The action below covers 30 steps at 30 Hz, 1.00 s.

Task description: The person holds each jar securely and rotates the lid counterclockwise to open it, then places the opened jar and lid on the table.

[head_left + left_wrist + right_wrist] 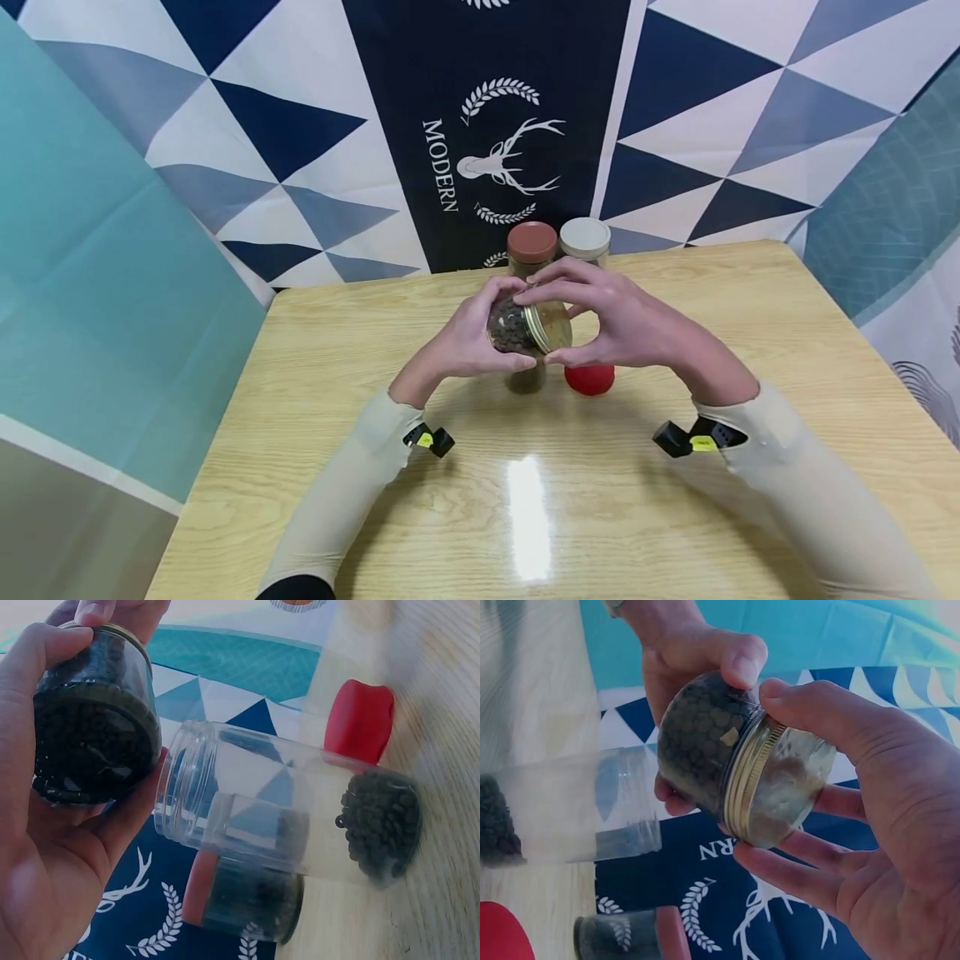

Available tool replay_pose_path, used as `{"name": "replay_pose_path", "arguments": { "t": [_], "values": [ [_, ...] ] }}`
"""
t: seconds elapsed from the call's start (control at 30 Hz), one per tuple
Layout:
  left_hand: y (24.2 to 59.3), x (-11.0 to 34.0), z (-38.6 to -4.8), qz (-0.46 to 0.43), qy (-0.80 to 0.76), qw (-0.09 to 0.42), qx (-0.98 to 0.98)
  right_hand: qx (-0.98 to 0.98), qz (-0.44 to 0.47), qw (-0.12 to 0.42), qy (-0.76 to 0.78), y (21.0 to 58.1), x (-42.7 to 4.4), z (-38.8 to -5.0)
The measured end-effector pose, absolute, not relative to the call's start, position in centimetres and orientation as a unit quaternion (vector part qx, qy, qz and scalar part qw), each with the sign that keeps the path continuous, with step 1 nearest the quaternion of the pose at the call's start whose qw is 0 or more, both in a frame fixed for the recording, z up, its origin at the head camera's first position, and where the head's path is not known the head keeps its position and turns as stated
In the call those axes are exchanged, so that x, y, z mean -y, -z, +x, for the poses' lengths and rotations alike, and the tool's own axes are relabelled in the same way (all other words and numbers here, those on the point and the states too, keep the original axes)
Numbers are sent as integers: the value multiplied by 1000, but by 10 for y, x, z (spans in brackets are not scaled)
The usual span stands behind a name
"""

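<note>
My left hand (474, 335) grips a small clear jar (701, 739) of dark pellets, tilted on its side in the air. My right hand (626, 321) curls thumb and fingers round the jar's gold-rimmed lid (757, 776). Just below stands an open, taller clear jar (300, 799), with a heap of dark pellets (381, 825) at its bottom. Beside that jar's base a red object (590, 380), perhaps a lid, lies on the table. In the head view my hands hide most of the taller jar.
Behind the hands, at the table's back edge, stand a jar with a reddish-brown lid (532, 240) and another with a white lid (585, 237). A patterned cloth (300, 142) hangs behind the wooden table (315, 392). A teal panel (97, 275) borders the left side.
</note>
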<state>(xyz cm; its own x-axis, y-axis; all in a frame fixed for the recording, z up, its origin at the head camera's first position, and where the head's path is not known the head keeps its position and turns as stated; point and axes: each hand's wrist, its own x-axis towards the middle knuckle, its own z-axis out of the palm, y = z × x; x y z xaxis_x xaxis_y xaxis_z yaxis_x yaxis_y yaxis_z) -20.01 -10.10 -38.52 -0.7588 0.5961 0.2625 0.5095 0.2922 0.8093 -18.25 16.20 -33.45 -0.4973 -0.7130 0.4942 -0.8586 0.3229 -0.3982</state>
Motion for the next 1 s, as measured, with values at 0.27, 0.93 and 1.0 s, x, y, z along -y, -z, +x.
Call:
{"name": "replay_pose_path", "arguments": {
  "t": [0.27,0.93,1.0],
  "values": [
    [386,99,-201,345,-480,23,-807,803,473,110,-346,339,-165,-185],
    [388,89,-198,355,-438,-61,-824,865,305,27,-398,345,-160,-184],
    [389,89,-198,357,-432,-68,-825,864,305,28,-399,346,-159,-184]
  ]
}}
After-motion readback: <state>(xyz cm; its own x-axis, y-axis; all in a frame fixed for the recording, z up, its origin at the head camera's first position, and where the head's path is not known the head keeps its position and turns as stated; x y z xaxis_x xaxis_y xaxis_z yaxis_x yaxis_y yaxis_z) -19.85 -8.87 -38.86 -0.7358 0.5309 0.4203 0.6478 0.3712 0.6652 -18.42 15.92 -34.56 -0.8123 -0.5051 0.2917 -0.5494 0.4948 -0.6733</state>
